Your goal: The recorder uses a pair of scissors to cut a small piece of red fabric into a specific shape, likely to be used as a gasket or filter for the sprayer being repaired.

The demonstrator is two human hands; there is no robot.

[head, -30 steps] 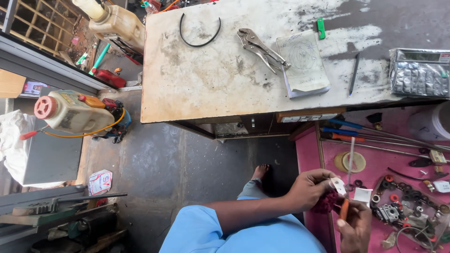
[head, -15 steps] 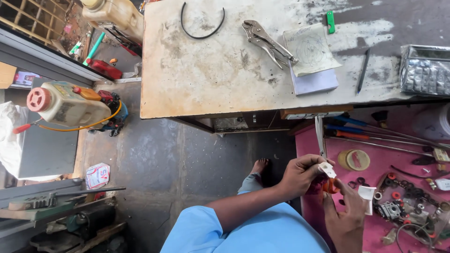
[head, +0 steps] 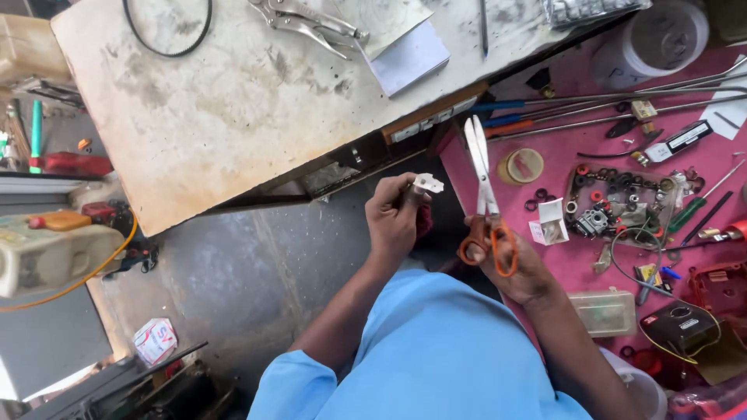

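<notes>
My left hand [head: 395, 219] pinches a small white part [head: 427, 184] between its fingertips, held up below the edge of the worn workbench [head: 233, 101]. My right hand [head: 520, 264] grips a pair of scissors [head: 482, 187] by the orange handles, blades pointing up and nearly closed. The two hands are a little apart, the scissors just right of the white part. My blue sleeves fill the bottom of the view.
A pink mat [head: 622, 179] at right carries long rods, a tape roll [head: 523, 165], a small white box [head: 551, 222], a carburettor-like part with rings [head: 599, 222] and a clear plastic case [head: 603, 313]. Locking pliers [head: 307, 19] and a black rubber ring [head: 167, 31] lie on the bench.
My right hand has taken up the scissors and raised them upright. My left hand has lifted the white part higher. The camera has moved closer and shifted right.
</notes>
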